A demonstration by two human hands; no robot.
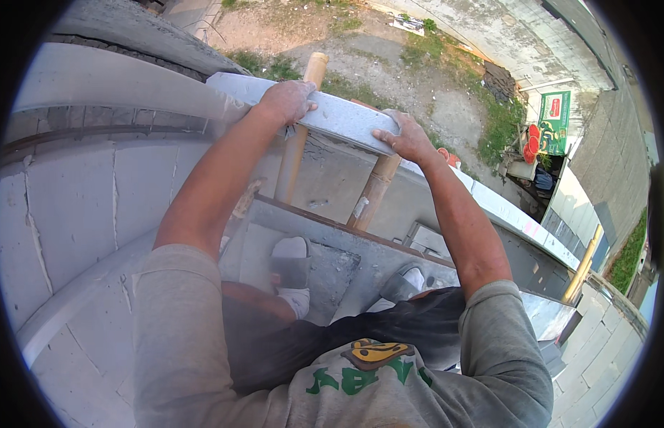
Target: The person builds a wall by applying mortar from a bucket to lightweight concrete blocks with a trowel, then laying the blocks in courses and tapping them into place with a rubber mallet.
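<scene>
A long pale grey-white lightweight concrete block (346,127) lies along the top of a low wall in front of me. My left hand (287,104) grips the block near its left part, with dusty fingers curled over its far side. Farther right, my right hand (404,137) holds the same block, the thumb lying on its top and the other fingers partly hidden beyond the edge. A bamboo pole (292,160) passes the block just below my left hand. Another bamboo pole (374,192) slopes down from beneath my right hand.
I stand on a dusty grey platform (332,285). A curved wall of pale blocks (75,207) rises at the left. More blocks (517,214) run along the wall top at the right, near yellow bamboo (583,264). Beyond the edge, dirt ground (389,64) lies far below.
</scene>
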